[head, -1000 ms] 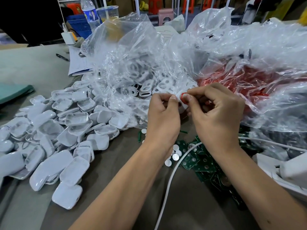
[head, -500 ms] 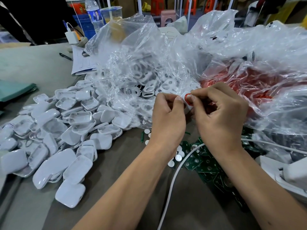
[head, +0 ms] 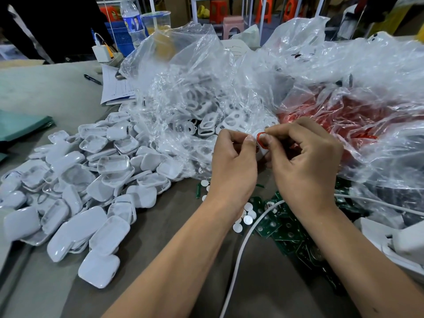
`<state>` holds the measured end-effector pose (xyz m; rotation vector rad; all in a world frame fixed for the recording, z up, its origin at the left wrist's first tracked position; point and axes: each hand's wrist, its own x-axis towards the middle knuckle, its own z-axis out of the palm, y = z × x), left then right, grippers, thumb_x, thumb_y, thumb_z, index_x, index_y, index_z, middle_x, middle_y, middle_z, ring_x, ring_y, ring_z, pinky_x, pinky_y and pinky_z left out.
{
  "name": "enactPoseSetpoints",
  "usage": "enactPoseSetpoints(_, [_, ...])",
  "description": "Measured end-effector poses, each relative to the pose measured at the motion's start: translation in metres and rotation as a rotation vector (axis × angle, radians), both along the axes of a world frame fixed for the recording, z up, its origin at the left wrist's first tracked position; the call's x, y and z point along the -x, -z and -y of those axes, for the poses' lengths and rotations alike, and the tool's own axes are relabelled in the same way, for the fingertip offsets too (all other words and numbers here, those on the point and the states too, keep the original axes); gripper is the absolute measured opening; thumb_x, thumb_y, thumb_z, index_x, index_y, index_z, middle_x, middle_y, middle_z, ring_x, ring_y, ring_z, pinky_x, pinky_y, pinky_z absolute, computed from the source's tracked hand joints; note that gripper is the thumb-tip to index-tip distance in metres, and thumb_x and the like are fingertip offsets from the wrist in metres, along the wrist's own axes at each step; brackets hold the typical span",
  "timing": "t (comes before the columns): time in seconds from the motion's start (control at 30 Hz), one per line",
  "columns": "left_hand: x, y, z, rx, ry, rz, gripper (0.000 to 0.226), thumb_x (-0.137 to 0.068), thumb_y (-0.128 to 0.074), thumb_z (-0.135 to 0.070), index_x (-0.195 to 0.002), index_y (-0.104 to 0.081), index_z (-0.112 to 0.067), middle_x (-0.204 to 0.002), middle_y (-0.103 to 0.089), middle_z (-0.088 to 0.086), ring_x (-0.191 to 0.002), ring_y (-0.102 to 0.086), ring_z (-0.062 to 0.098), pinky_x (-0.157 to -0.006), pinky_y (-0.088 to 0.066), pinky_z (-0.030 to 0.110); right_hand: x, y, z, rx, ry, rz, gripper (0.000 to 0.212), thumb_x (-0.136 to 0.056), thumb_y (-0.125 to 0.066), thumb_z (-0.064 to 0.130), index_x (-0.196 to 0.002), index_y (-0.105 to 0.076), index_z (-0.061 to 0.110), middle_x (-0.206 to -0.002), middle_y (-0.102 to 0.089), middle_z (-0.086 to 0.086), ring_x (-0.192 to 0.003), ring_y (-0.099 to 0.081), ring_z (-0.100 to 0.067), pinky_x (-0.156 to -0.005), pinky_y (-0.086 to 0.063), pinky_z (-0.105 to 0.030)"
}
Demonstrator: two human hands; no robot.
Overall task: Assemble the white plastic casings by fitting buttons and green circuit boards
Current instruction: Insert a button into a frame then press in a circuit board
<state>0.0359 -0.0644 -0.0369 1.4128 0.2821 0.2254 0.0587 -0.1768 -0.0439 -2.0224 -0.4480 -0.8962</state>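
Note:
My left hand [head: 232, 161] grips a white plastic casing [head: 260, 150], mostly hidden behind the fingers. My right hand [head: 305, 159] pinches a red ring-shaped button [head: 262, 139] against the casing's top. Both hands are held above the table in front of the plastic bags. Green circuit boards [head: 281, 228] lie heaped under my right wrist. Small white discs [head: 245, 218] are scattered beside them.
A pile of white casing shells [head: 75, 191] covers the left of the grey table [head: 34, 92]. A clear bag of white casing frames [head: 195, 106] and a bag of red parts [head: 344, 120] lie behind the hands. A white cable [head: 241, 253] runs between my forearms. Papers and a pen lie at the back left.
Both hands stay together on the casing and red button; the right fingers have shifted slightly on the button. The view has drifted a little.

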Motion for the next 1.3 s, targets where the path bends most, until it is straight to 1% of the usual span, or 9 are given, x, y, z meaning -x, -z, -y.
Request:
enactPoseSetpoints(0.13, [0.0, 0.003, -0.003, -0.011, 0.03, 0.023, 0.007, -0.101, -0.062, -0.017, -0.101, -0.055, -0.015, -0.09, -0.071, 0.01, -0.083, -0.073, 0.021, -0.083, -0.062, 0.044, 0.0, 0.0, 0.0, 0.0, -0.008, -0.023, 0.003, -0.091, -0.079, 0.005, -0.093, -0.08, 0.005, -0.086, -0.07, -0.003, -0.076, -0.065, -0.011, -0.072, -0.05, -0.013])
enactPoseSetpoints(0.23, [0.002, 0.001, -0.003, -0.011, 0.054, 0.027, 0.018, -0.096, -0.069, -0.007, -0.105, -0.053, -0.01, -0.104, -0.071, 0.024, -0.098, -0.072, 0.039, -0.087, -0.061, 0.051, 0.0, 0.0, -0.001, 0.002, -0.003, -0.041, 0.003, -0.089, -0.079, 0.005, -0.092, -0.08, 0.006, -0.085, -0.069, 0.0, -0.076, -0.063, -0.01, -0.073, -0.046, -0.009])
enactPoseSetpoints(0.43, [0.004, -0.002, -0.003, -0.033, 0.038, 0.032, 0.028, -0.09, -0.075, -0.002, -0.105, -0.052, -0.005, -0.097, -0.071, 0.029, -0.092, -0.07, 0.049, -0.084, -0.056, 0.065, 0.0, 0.003, -0.001, -0.001, 0.015, -0.049, 0.008, -0.086, -0.079, -0.001, -0.091, -0.08, 0.005, -0.085, -0.069, 0.002, -0.072, -0.058, 0.0, -0.072, -0.041, -0.003])
enactPoseSetpoints(0.53, [0.004, -0.003, -0.004, -0.049, 0.053, 0.043, 0.027, -0.087, -0.075, -0.007, -0.101, -0.053, -0.007, -0.091, -0.072, 0.026, -0.081, -0.071, 0.042, -0.081, -0.056, 0.068, -0.001, 0.004, -0.001, -0.091, -0.024, -0.096, 0.008, -0.085, -0.081, 0.002, -0.09, -0.081, 0.008, -0.084, -0.068, 0.005, -0.074, -0.062, 0.002, -0.07, -0.044, -0.005])
enactPoseSetpoints(0.63, [0.004, -0.004, -0.006, -0.065, 0.058, 0.053, 0.026, -0.08, -0.071, -0.017, -0.098, -0.054, -0.009, -0.091, -0.073, 0.023, -0.086, -0.073, 0.041, -0.08, -0.059, 0.063, -0.003, 0.005, -0.001, -0.235, -0.106, -0.226, 0.007, -0.085, -0.083, 0.009, -0.089, -0.081, 0.015, -0.084, -0.071, 0.007, -0.074, -0.068, -0.004, -0.068, -0.051, -0.014])
enactPoseSetpoints(0.8, [0.003, 0.001, -0.006, -0.081, 0.054, 0.07, 0.017, -0.097, -0.069, -0.015, -0.101, -0.054, -0.007, -0.093, -0.075, 0.018, -0.088, -0.075, 0.035, -0.081, -0.061, 0.059, -0.007, 0.008, 0.0, -0.343, -0.129, -0.337, 0.009, -0.087, -0.08, 0.013, -0.089, -0.079, 0.022, -0.081, -0.076, 0.006, -0.072, -0.073, -0.015, -0.068, -0.061, -0.035])
enactPoseSetpoints(1.07, [0.002, 0.007, 0.0, -0.113, 0.031, 0.072, 0.011, -0.099, -0.066, -0.016, -0.1, -0.055, -0.014, -0.096, -0.074, 0.015, -0.089, -0.074, 0.03, -0.082, -0.062, 0.051, -0.004, 0.009, -0.005, -0.34, -0.075, -0.295, 0.015, -0.086, -0.079, 0.009, -0.084, -0.076, 0.023, -0.081, -0.073, 0.008, -0.076, -0.07, -0.01, -0.067, -0.052, -0.015])
enactPoseSetpoints(1.2, [0.002, 0.005, -0.004, -0.115, 0.122, 0.052, 0.014, -0.097, -0.066, -0.013, -0.108, -0.059, -0.019, -0.099, -0.072, 0.015, -0.081, -0.072, 0.022, -0.071, -0.062, 0.037, -0.007, 0.009, -0.001, -0.398, -0.099, -0.375, 0.011, -0.086, -0.081, 0.012, -0.083, -0.077, 0.022, -0.074, -0.075, 0.007, -0.069, -0.073, -0.012, -0.063, -0.058, -0.023])
enactPoseSetpoints(1.3, [-0.001, 0.001, -0.013, -0.214, 0.192, 0.088, 0.022, -0.094, -0.067, -0.003, -0.112, -0.064, -0.015, -0.099, -0.073, 0.017, -0.087, -0.074, 0.031, -0.078, -0.064, 0.046, -0.008, 0.007, 0.002, -0.48, -0.191, -0.501, 0.014, -0.088, -0.082, 0.011, -0.082, -0.078, 0.023, -0.073, -0.077, 0.001, -0.061, -0.073, -0.015, -0.055, -0.057, -0.027])
